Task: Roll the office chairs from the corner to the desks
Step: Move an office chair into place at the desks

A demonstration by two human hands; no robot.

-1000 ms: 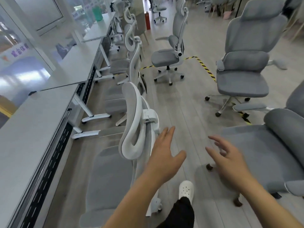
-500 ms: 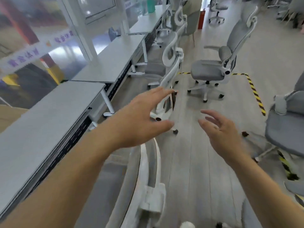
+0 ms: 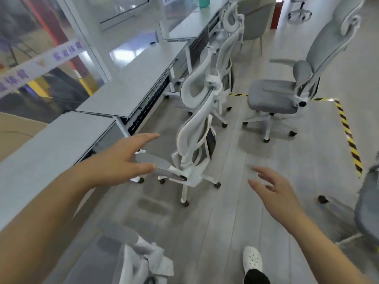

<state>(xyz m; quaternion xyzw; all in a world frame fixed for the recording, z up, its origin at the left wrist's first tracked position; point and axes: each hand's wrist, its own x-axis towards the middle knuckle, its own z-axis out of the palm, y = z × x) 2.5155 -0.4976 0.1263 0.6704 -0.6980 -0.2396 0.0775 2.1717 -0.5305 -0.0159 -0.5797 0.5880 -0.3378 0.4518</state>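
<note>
Both hands were stretched out in front of the person, spread and holding nothing. The left hand (image 3: 125, 158) hovered with fingers fanned and thumb out, overlapping in view the padded grey armrest of the nearest white-framed office chair (image 3: 196, 138); whether it touched the armrest could not be told. The right hand (image 3: 274, 193) hung loose over the bare floor, fingers slightly curled, well apart from any chair.

That nearest chair stood tucked at the long grey desk (image 3: 131, 87), its curved plastic back and looped headrest facing the aisle, its star base on dark castors. A second white chair (image 3: 227, 48) of the same make sat further along the desk row. A grey upholstered chair (image 3: 287, 91) (tall mesh-edged back, soft rounded seat) stood free in the aisle just beside a strip of yellow-and-black hazard tape (image 3: 348, 136) on the pale plank floor (image 3: 215, 232). Part of another grey chair (image 3: 367, 212) showed at the right edge. A white perforated clog (image 3: 252, 261) appeared at the bottom.
</note>
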